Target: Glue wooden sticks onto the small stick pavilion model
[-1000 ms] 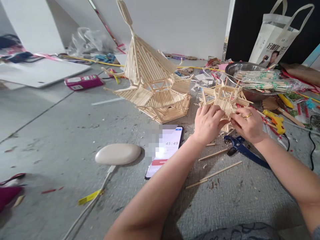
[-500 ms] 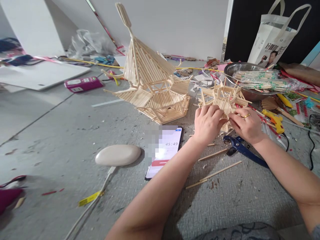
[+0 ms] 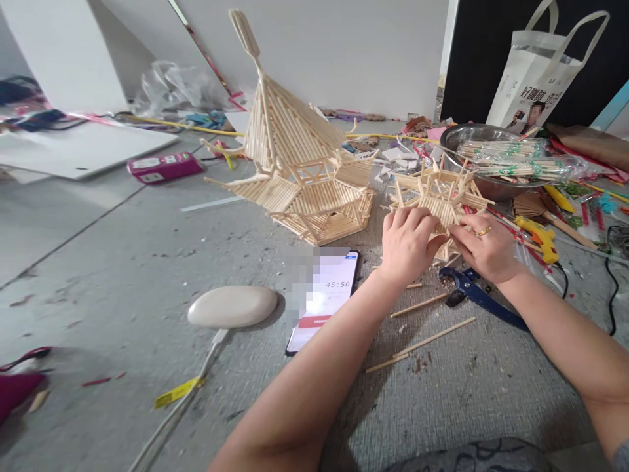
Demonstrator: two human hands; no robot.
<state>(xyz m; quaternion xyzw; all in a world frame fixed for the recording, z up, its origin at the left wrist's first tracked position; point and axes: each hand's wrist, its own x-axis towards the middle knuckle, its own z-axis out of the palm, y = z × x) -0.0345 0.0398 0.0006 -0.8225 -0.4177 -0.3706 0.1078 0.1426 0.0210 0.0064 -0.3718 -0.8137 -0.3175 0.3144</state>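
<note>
A small model (image 3: 445, 190) built of pale wooden sticks sits on the grey floor, right of centre. My left hand (image 3: 410, 239) has its fingers curled over the near left side of it. Thumb and fingers of my right hand (image 3: 486, 244), which wears a ring, are pressed together at its near right side. The fingertips of both hands almost meet there and partly cover the model. Blue-handled cutters (image 3: 484, 301) lie just below my right hand. Several loose wooden sticks (image 3: 439, 335) are on the floor nearer to me.
A larger stick pavilion (image 3: 299, 170) stands left of the hands. A phone (image 3: 324, 301) showing a timer and a white oval device (image 3: 233, 307) lie nearby. To the right are a yellow glue gun (image 3: 540, 237) and a metal bowl (image 3: 501, 187) with packs of sticks.
Almost nothing differs. Both hands stay at the same place on the small model, and the phone's timer has advanced from 45:49 to 45:50.
</note>
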